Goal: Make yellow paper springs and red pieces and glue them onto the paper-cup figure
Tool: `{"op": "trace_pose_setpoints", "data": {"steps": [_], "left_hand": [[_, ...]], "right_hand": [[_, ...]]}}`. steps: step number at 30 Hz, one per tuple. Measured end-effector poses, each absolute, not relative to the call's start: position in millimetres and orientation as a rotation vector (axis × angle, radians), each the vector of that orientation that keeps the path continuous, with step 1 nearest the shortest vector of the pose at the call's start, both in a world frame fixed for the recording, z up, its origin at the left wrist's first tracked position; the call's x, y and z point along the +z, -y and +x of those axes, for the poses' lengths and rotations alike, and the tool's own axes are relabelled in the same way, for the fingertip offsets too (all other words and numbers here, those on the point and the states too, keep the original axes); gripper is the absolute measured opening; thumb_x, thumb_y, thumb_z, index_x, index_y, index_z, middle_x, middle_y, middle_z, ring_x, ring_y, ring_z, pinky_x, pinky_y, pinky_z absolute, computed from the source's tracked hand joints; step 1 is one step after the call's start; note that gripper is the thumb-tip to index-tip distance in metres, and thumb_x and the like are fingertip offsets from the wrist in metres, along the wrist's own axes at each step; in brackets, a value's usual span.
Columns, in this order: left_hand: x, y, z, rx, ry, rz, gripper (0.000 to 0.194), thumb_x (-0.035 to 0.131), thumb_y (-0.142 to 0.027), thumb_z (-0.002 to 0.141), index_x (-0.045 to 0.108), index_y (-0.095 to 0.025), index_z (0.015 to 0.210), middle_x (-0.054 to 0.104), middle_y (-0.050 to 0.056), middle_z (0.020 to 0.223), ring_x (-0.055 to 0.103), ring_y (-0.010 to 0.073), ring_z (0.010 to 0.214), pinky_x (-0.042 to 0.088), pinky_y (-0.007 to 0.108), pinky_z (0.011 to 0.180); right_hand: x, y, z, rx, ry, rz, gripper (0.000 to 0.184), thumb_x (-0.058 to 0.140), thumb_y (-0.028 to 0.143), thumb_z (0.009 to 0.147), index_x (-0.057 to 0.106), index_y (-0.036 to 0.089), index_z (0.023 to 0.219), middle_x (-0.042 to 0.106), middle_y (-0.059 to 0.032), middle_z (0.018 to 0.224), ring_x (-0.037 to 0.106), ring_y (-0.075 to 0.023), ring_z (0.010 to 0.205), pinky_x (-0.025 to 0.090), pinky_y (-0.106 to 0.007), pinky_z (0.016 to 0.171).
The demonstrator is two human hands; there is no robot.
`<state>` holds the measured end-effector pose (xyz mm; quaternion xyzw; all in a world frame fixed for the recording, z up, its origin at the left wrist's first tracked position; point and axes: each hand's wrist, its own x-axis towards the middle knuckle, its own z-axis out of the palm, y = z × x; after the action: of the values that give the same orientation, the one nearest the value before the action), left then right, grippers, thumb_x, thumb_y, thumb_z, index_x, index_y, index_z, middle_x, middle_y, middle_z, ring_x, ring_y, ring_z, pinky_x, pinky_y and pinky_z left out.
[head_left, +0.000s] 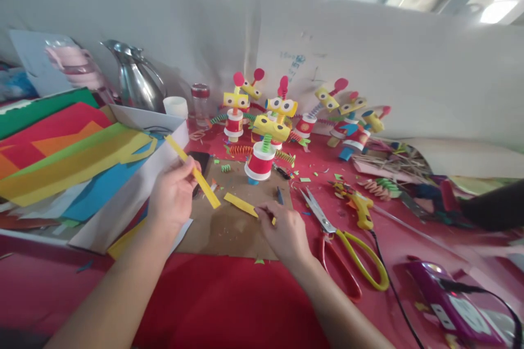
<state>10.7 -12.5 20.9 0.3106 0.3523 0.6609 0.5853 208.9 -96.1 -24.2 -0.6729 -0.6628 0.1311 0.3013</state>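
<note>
While the left hand (172, 196) pinches one yellow strip (207, 188) near its middle, the right hand (289, 232) grips a second strip (241, 204) by its 4 o'clock end, over the brown board (229, 240). Both look feather-light, bendy and easily creased, so a flat pinch near an end should suit. The box (135, 191) wall bounds 9 o'clock, the cup figure (260, 166) 12, the scissors (323, 218) 3; 6 o'clock seems roomiest.
</note>
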Motion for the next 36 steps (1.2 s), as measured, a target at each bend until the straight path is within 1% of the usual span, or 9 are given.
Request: {"op": "trace_pose_setpoints", "data": {"steps": [4,8,13,16,18,23,27,32,36], "left_hand": [[25.7,15.7,13.0,1.373,-0.776,0.684,0.005,0.064,-0.015,0.071,0.059,-0.015,0.068,0.06,0.001,0.065,0.056,0.0114,0.06,0.045,0.024,0.058],[22.9,30.1,28.0,1.171,-0.713,0.668,0.005,0.061,-0.017,0.076,0.057,-0.015,0.073,0.065,0.005,0.073,0.063,0.016,0.066,0.048,0.028,0.063],[18.6,61.9,43.9,0.929,-0.609,0.726,0.008,0.064,-0.021,0.08,0.059,-0.016,0.077,0.063,0.003,0.072,0.055,0.0095,0.055,0.04,0.023,0.056],[8.6,79.6,46.0,0.937,-0.676,0.728,0.013,0.068,-0.022,0.078,0.058,-0.014,0.072,0.054,-0.001,0.064,0.037,0.0026,0.045,0.027,0.019,0.047],[-1.2,87.2,45.6,1.05,-0.77,0.625,0.018,0.073,-0.022,0.074,0.057,-0.014,0.071,0.05,-0.004,0.062,0.029,0.0004,0.044,0.023,0.018,0.045],[-19.8,93.0,47.5,1.217,-0.879,0.399,0.033,0.083,-0.022,0.061,0.059,-0.015,0.082,0.043,-0.009,0.06,0.031,0.0005,0.044,0.026,0.018,0.046],[-22.7,88.7,45.1,1.332,-0.919,0.396,0.034,0.086,-0.02,0.058,0.054,-0.013,0.068,0.042,-0.009,0.059,0.03,-0.0008,0.044,0.024,0.017,0.045],[-22.6,82.7,33.6,1.514,-0.86,0.294,0.025,0.079,-0.02,0.066,0.057,-0.015,0.074,0.047,-0.008,0.062,0.03,-0.0005,0.043,0.026,0.016,0.044],[-22.8,86.5,34.4,1.371,-0.763,0.305,0.019,0.072,-0.03,0.076,0.064,-0.013,0.08,0.057,-0.001,0.07,0.042,0.0036,0.051,0.035,0.018,0.05]], "right_hand": [[-32.1,91.6,206.9,0.02,1.967,-1.855,0.019,0.054,0.024,0.09,0.072,0.025,0.097,0.071,-0.0076,0.097,0.054,-0.0282,0.096,0.039,-0.038,0.079],[-40.2,89.7,207.6,-0.004,1.996,-1.908,0.018,0.055,0.018,0.086,0.069,0.022,0.097,0.069,-0.0099,0.097,0.05,-0.0298,0.096,0.034,-0.039,0.076],[-45.3,88.8,216.2,0.069,1.981,-1.825,0.015,0.051,0.012,0.083,0.063,0.02,0.089,0.068,-0.0077,0.092,0.052,-0.0278,0.094,0.032,-0.035,0.071],[-42.2,89.1,215.9,0.222,1.894,-1.727,0.015,0.047,0.014,0.084,0.06,0.02,0.088,0.068,-0.0066,0.087,0.056,-0.0245,0.088,0.036,-0.034,0.073],[-37.9,90.2,212.0,0.421,1.733,-1.67,0.013,0.046,0.022,0.088,0.059,0.02,0.088,0.067,-0.006,0.084,0.059,-0.0216,0.081,0.041,-0.031,0.069],[-29.4,95.8,199.2,0.835,1.429,-1.43,0.02,0.055,0.037,0.085,0.06,0.019,0.091,0.067,-0.0051,0.08,0.062,-0.018,0.073,0.046,-0.027,0.063],[-31.0,96.7,198.3,0.981,1.516,-1.393,0.018,0.059,0.034,0.083,0.064,0.019,0.09,0.068,-0.0039,0.077,0.063,-0.0174,0.07,0.047,-0.027,0.062],[-38.4,88.2,210.3,0.767,1.65,-1.531,0.017,0.053,0.03,0.085,0.065,0.02,0.092,0.069,-0.0046,0.078,0.063,-0.0184,0.069,0.048,-0.029,0.063],[-37.3,85.6,214.6,0.268,1.791,-1.666,0.025,0.046,0.023,0.088,0.068,0.019,0.1,0.07,-0.0128,0.103,0.061,-0.0273,0.094,0.047,-0.042,0.082]]}}
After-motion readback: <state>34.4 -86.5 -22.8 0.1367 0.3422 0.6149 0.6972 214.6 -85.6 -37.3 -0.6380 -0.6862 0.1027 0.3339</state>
